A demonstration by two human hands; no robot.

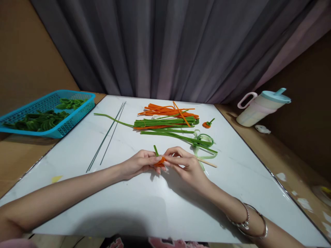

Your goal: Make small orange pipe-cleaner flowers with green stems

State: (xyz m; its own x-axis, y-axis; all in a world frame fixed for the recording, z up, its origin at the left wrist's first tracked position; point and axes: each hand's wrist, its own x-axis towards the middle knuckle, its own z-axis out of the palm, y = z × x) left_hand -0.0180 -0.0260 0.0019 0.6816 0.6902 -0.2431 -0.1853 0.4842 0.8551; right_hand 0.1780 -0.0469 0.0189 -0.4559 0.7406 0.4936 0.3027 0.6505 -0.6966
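Note:
Above the near middle of the white table, my left hand (139,163) pinches a small orange chenille piece (160,162) with a green stem sticking up from it. My right hand (184,165) closes thumb and fingers on the right side of the same piece. A thin wooden stick (209,163) shows just beyond my right hand; I cannot tell whether the hand touches it. Beyond the hands lie a bundle of green chenille stems (165,123) and a pile of orange chenille stems (165,109). A finished-looking orange piece with a green stem (207,124) rests right of them.
A blue basket (59,131) with green chenille shapes stands at the left. Thin dark wires (107,136) lie on the table (124,206). Green tape or ribbon (205,140) curls near the stems. A lidded cup (261,108) stands at the right on brown board. A grey curtain (144,48) hangs behind.

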